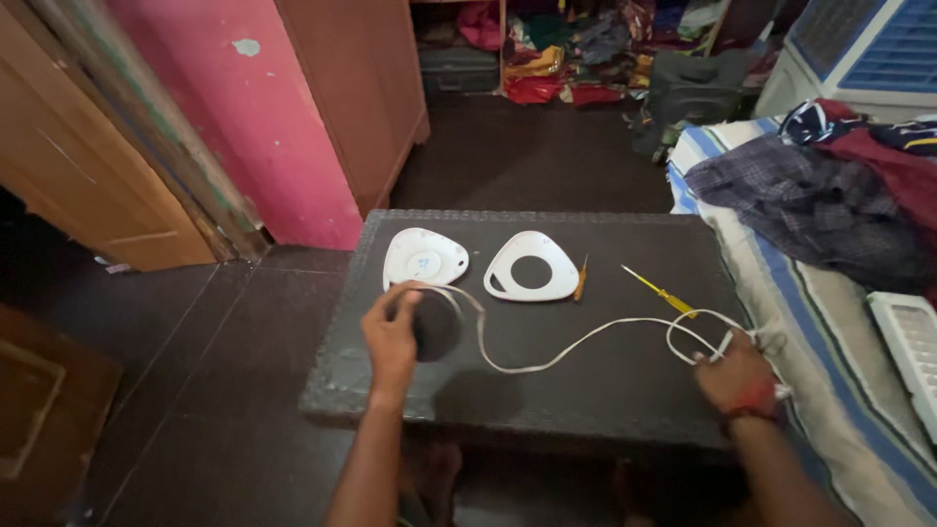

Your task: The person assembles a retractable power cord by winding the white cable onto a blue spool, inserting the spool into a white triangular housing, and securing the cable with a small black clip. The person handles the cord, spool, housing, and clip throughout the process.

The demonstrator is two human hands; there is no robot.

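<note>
**White cable held at both ends over the dark desk**

A thin white cable [547,359] is seen draped across the dark desk [586,244], sagging in a loose curve in front of the ring-shaped white cover [532,265]. One end is gathered at the left hand [392,332], to the left of that ring cover and just in front of the solid white cover [424,258]. The fingers [408,298] of the left hand are curled closed around a dark round part [434,330], with the cable running out from beneath them. The other end is coiled into a small loop at the right hand [737,373], well to the right of the ring cover near the desk's edge; its fingers are bent shut on that loop.

The cable is judged to be light, soft and limp, so no shape will be kept by it on its own; it is best gripped near its ends or at the loop, where it is already taken. The two white covers are judged to be thin, stiff plastic, light and possibly brittle at the rims.

A yellow-handled screwdriver [660,291] lies to the right of the ring cover, and a small orange tool [581,278] lies just beside it. A bed with a striped sheet [830,322] lies further right.
</note>
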